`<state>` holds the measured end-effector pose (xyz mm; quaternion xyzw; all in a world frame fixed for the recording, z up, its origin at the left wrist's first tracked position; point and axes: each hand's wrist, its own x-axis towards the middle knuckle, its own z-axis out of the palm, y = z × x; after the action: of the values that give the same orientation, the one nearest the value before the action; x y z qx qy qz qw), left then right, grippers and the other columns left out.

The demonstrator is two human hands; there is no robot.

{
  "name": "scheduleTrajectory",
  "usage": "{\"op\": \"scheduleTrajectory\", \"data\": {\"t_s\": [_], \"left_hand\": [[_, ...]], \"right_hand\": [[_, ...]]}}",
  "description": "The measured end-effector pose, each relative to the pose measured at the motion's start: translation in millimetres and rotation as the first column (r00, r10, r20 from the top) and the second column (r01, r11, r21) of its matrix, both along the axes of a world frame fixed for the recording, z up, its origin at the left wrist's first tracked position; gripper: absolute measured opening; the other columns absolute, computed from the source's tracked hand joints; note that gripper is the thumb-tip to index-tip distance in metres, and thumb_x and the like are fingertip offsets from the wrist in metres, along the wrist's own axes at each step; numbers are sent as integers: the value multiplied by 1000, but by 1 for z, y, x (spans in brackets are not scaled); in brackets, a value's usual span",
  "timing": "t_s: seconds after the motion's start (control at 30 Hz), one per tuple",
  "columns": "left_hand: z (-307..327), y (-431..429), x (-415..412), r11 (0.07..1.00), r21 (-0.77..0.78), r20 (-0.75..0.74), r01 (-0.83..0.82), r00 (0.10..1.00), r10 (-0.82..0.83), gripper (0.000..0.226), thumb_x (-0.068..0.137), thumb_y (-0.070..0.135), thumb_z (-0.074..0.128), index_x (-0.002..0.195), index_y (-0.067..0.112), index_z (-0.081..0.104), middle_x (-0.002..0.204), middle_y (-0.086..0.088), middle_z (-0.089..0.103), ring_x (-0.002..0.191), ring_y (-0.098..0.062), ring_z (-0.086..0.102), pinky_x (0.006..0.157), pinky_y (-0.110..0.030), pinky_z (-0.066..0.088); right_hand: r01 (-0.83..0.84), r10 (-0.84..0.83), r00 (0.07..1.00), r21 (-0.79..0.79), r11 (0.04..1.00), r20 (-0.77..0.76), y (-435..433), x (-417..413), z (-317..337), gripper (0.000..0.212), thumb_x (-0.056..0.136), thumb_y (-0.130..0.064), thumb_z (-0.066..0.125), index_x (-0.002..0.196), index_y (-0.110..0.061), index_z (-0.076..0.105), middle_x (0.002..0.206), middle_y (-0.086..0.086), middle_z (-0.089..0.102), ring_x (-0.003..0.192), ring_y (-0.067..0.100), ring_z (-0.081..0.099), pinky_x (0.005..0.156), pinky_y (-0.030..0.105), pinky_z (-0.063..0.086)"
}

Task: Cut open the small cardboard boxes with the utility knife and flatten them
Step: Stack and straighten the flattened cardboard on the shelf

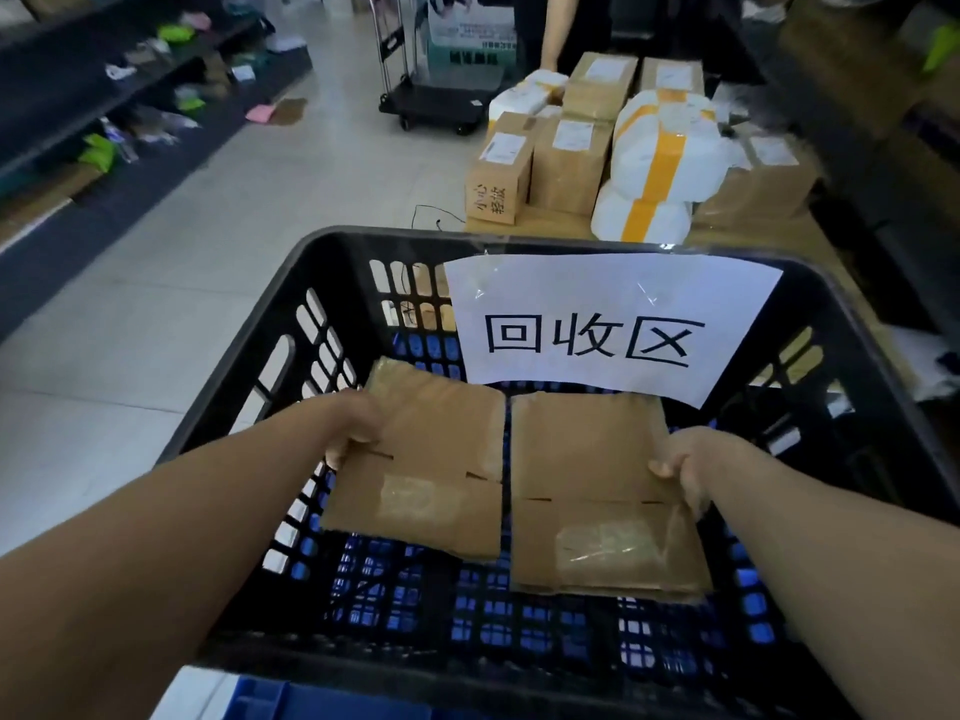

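Left hand (358,423) at flattened box (436,459) edge

Two bare arms reach forward into a black slatted plastic crate (343,252). The left hand (356,426) grips the outer edge of the left flattened box (436,459); the right hand (685,467) grips the outer edge of the right flattened box (592,485) — the two brown pieces lie side by side, nearly touching. A white paper sign (613,298) with black characters is taped to the crate's far wall. Beyond, brown parcels (569,163) and white bundles (696,158) banded in yellow tape are stacked — a person (566,23) stands behind them.
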<state>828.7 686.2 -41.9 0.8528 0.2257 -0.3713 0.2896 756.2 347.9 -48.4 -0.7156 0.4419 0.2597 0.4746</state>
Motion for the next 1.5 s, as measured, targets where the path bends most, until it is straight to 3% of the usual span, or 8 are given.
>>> {"op": "scheduleTrajectory", "data": {"t_s": [0.2,0.5,0.6,0.73,0.87,1.17,1.33,1.5], "left_hand": [[-15,6,-7,989,-75,-21,-126,992,124,45,95,4,49,137,1,32,127,-24,49,107,-41,55,81,-56,50],[-25,-19,-26,941,250,58,227,967,-249,16,97,14,46,90,4,54,103,-12,51,105,-28,54,91,-28,44],[-30,-23,-18,876,365,149,315,909,-389,31,94,19,54,118,0,54,131,-24,46,121,-38,46,103,-40,37],[-22,-24,-19,894,263,90,362,913,-397,20,99,19,45,85,6,48,91,-11,53,80,-23,53,67,-28,45],[-15,-26,-27,977,3,-150,213,966,-210,61,94,36,56,141,9,30,141,-20,38,119,-40,46,86,-55,45],[4,-18,-19,980,92,-32,177,984,-174,70,89,15,65,144,-3,24,148,-24,29,123,-45,44,92,-51,46],[48,-47,-26,849,297,225,437,832,-507,11,87,5,53,77,6,49,68,-6,42,54,-16,38,45,-25,27],[106,-91,-50,680,354,410,642,547,-730,6,89,14,53,89,8,54,87,-8,55,75,-23,52,61,-28,39]], "right_hand": [[-107,116,962,51,993,-248,-24,-3,-17,16,98,5,40,112,4,47,137,25,43,126,41,38,104,58,25],[-601,492,798,-404,690,-347,4,6,-19,40,101,-5,30,138,2,40,144,17,41,127,29,45,98,32,41],[-519,410,854,-475,711,-319,8,0,-18,40,97,-7,39,136,3,41,137,19,46,123,29,48,91,29,43],[-488,393,872,-467,737,-291,2,1,-17,35,95,-6,42,128,3,50,130,18,52,117,29,52,82,29,42],[-574,466,819,-465,674,-334,7,-2,-2,38,99,-7,35,134,2,45,138,17,47,125,29,48,97,30,41],[-580,486,808,-598,553,-333,9,-4,11,28,88,-4,42,112,-2,57,97,12,56,81,25,56,58,27,44],[-786,644,592,-524,328,-484,36,9,49,14,86,-10,52,99,-11,54,92,4,51,83,24,53,73,35,45],[-755,783,492,-635,164,-382,63,5,93,13,86,-22,61,91,-15,52,86,1,53,86,25,53,74,33,46]]}}
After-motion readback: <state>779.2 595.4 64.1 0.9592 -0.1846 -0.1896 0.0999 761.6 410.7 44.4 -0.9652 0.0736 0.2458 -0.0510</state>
